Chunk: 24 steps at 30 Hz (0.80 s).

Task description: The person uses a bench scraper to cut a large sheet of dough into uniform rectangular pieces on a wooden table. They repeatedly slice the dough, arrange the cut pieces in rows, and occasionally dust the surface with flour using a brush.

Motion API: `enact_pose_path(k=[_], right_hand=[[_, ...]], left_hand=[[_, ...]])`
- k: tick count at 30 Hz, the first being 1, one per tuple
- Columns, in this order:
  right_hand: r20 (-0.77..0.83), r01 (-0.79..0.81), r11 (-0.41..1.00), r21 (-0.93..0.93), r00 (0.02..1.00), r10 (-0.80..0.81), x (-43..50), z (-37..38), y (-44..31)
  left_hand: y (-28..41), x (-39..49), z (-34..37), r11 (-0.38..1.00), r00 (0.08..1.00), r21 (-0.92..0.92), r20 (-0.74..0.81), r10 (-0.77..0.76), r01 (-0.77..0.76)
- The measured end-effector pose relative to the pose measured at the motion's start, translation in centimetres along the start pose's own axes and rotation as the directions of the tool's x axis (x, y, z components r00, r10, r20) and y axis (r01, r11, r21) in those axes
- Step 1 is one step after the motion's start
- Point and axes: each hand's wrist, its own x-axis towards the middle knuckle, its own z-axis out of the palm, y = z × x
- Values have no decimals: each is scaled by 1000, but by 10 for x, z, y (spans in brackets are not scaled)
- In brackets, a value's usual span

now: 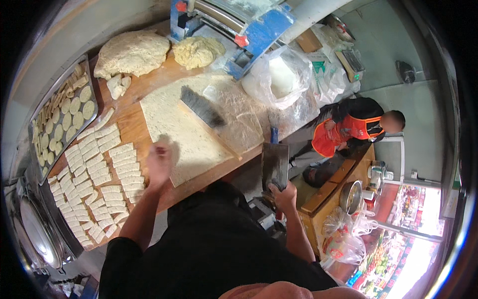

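Observation:
My right hand (284, 196) grips a cleaver (275, 164) with a broad dark blade, held off the table's front edge. Over the left edge of a flat dough sheet (175, 138) is my left hand (160, 160), blurred, its fingers partly curled; whether it touches the dough cannot be told. A bench brush (203, 106) with dark bristles and a wooden handle lies across the sheet. Rows of cut dough strips (125, 164) cover the wooden table's left part. Farther back sit a large dough mound (132, 52) and a smaller yellowish dough lump (198, 51), with small dough pieces (118, 86) nearby.
A metal tray (94, 101) of dough rounds and strips stands at the far left. A blue dough-rolling machine (261, 31) and a plastic-lined tub of white powder (282, 76) are at the back. At right, a person in a red apron (328, 138) is near a wooden counter (332, 187).

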Motion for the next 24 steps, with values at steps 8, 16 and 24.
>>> enact_pose_path(k=[8,16,24], right_hand=[[101,-24,994,111,995,13,40,-9,11],[95,-128,980,155,989,114,67,-92,81],[-52,-265,912,315,954,295,53,-132,187]], left_hand=[[60,40,140,874,792,281,376,-481,397],[97,4,161,866,961,-420,155,-228,273],[222,-4,366,983,781,58,615,103,-175]])
